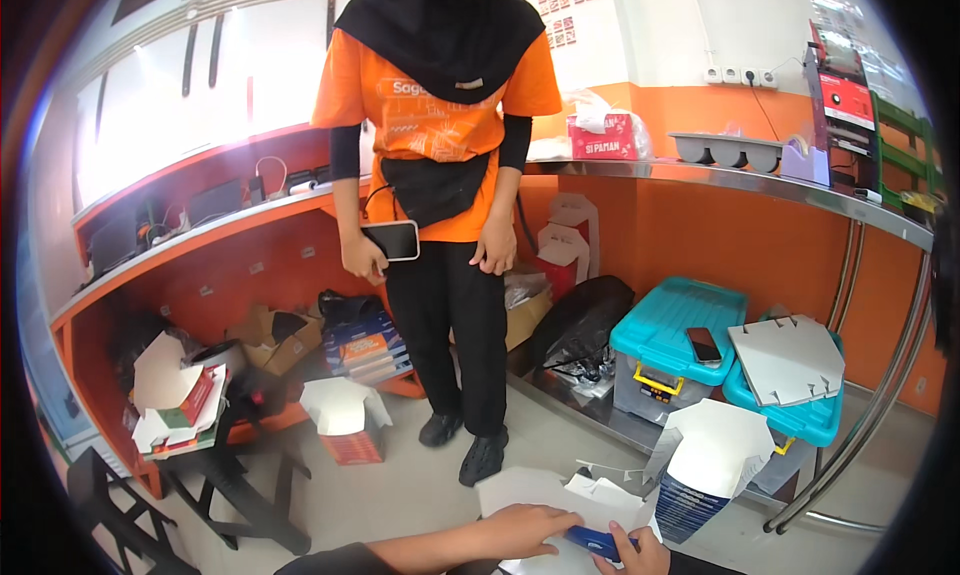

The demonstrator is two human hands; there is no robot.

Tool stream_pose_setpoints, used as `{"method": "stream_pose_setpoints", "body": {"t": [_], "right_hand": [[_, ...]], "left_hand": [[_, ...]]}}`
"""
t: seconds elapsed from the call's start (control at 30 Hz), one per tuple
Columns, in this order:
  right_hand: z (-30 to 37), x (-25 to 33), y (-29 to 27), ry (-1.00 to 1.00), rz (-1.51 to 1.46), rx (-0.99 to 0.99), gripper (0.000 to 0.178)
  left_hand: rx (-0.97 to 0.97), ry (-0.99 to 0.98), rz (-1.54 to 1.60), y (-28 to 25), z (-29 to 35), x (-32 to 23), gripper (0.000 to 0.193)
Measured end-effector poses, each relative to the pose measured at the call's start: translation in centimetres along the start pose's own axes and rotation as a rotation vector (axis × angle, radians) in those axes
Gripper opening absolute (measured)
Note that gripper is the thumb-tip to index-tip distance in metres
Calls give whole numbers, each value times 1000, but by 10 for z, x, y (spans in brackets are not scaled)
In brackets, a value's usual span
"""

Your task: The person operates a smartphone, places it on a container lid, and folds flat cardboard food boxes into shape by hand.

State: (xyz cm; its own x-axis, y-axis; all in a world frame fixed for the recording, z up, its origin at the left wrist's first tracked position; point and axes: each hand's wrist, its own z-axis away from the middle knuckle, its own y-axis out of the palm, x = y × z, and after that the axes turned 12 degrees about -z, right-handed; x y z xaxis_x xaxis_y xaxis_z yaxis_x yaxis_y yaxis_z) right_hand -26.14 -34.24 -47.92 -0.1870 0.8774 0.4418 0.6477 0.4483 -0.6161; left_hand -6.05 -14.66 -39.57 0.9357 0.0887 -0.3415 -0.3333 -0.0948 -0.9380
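Low in the view, both my hands are on a white paperboard food box (pixel 510 490) with a blue printed panel (pixel 597 543). My left hand (pixel 528 528) reaches in from the left, its fingers closed over the panel's left end. At the panel's right end, my right hand (pixel 637 553) grips it with thumb and fingers. The lower part of this box is cut off by the frame's edge. Just right of it stands an open blue and white box (pixel 697 475) with its flaps raised.
A person (pixel 440 165) in an orange shirt stands ahead, holding a phone (pixel 392 241). Turquoise-lidded bins (pixel 680 325) at the right carry a phone (pixel 703 345) and flat box blanks (pixel 787 360). A red box (pixel 348 440) is on the floor; black stools (pixel 230 485) stand left.
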Motion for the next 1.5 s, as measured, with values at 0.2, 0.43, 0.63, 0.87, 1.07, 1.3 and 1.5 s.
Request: {"method": "stream_pose_setpoints", "body": {"t": [0.2, 0.43, 0.63, 0.87, 1.07, 1.3, 1.5], "right_hand": [[-5, 10, 2, -3, -17, 32, 73], [-2, -14, 1, 57, -60, 5, 58], [0, -36, 8, 141, 27, 177, 54], [-88, 1, -22, 0, 262, 305, 45], [-107, 9, -13, 54, 193, 297, 54], [-79, -10, -6, 31, 244, 193, 48], [-62, -10, -17, 11, 220, 120, 44]], "left_hand": [[-149, 31, -336, -23, 2, 5, 25], [-140, 209, -273, -8, -5, 47, 25], [-82, 165, -230, -27, -13, 47, 12], [-23, 1, -330, -53, -18, 44, 14], [-279, -14, -283, -54, -14, 38, 13], [-282, -12, -203, -41, -11, 41, 16], [-275, -163, -171, -16, -11, 36, 13]]}}
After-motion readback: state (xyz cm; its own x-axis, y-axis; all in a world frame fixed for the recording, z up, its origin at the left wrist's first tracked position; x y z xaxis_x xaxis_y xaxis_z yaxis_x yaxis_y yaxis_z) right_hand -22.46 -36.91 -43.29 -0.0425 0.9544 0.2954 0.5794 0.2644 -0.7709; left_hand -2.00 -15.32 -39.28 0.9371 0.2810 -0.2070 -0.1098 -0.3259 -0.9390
